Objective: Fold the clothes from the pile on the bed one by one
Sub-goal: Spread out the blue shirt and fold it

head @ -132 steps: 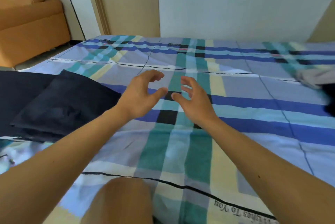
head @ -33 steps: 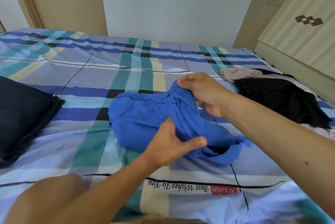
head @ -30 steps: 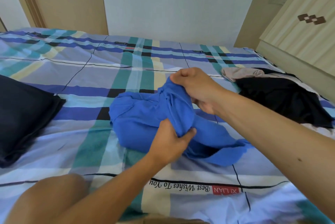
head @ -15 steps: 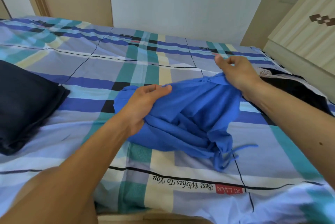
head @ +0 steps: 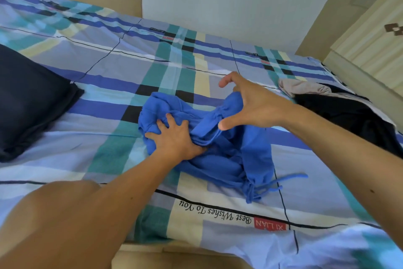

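A crumpled blue garment (head: 218, 155) with drawstrings lies in the middle of the plaid bed sheet (head: 109, 68). My left hand (head: 174, 138) presses flat on its left part with the fingers spread. My right hand (head: 250, 105) hovers at the bunched, raised edge of the blue cloth, fingers and thumb spread wide; whether the palm touches the cloth is unclear. The pile of clothes sits at the right: a black garment (head: 349, 116) with a beige one (head: 305, 89) behind it.
A folded dark navy stack (head: 28, 98) lies at the left edge of the bed. A pale wooden headboard (head: 370, 40) rises at the right and a wall runs along the far side. My bare knee (head: 54, 214) is at the lower left.
Both hands were holding the blue garment's edge lifted and stretched apart. Now the cloth has dropped into a heap, my left hand presses down on it and my right hand's fingers have spread.
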The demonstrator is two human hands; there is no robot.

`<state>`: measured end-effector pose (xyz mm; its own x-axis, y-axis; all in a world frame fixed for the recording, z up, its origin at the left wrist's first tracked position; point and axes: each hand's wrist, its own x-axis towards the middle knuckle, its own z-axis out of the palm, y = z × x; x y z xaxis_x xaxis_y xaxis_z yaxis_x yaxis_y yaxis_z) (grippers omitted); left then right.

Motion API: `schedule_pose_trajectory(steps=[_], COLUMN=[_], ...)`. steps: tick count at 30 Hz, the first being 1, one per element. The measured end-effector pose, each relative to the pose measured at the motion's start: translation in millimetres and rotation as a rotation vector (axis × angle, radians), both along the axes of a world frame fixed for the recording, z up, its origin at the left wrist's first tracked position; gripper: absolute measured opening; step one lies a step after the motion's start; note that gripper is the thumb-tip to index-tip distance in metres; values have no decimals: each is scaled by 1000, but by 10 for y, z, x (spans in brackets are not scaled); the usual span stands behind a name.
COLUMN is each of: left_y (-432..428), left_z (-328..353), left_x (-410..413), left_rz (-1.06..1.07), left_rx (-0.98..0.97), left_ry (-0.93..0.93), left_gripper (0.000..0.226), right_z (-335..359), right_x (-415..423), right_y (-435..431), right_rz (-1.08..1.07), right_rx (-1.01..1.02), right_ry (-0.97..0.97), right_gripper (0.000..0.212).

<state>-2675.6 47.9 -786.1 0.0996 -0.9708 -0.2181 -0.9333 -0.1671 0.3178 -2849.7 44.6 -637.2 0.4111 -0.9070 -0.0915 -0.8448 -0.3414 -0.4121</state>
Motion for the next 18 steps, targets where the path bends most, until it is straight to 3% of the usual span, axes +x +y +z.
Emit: schedule_pose_trajectory(steps=[2, 4, 5, 8, 11, 15, 18], left_y=[-50, -102, -117, -126, -96, 28, 142], left_z=[15, 55, 80, 310, 529, 737, 971], left_x=[32, 119, 169, 255, 185, 139, 144], left_rz=[42, 62, 51, 142, 299, 186, 78], left_rx=[-102, -229, -269, -210, 30, 137, 86], left_ry=[-1, 122, 242, 895, 1456, 1811, 2002], left_gripper=[54, 23, 21, 25, 20, 24, 45], right_z=[-101, -201, -235, -272, -258, -354, -492], right_x=[-34, -116, -166, -298, -288, -309, -343], right_y=[-72, -193, -232, -340, -378, -435, -401], right_rz=[48, 73, 58, -135, -296, -512, -643], right_rx=[-36, -133, -174, -250, -262, -40, 61], right_ry=[154, 193, 154, -38, -159, -617, -774], right_gripper=[60, 23, 8, 19, 19, 22, 16])
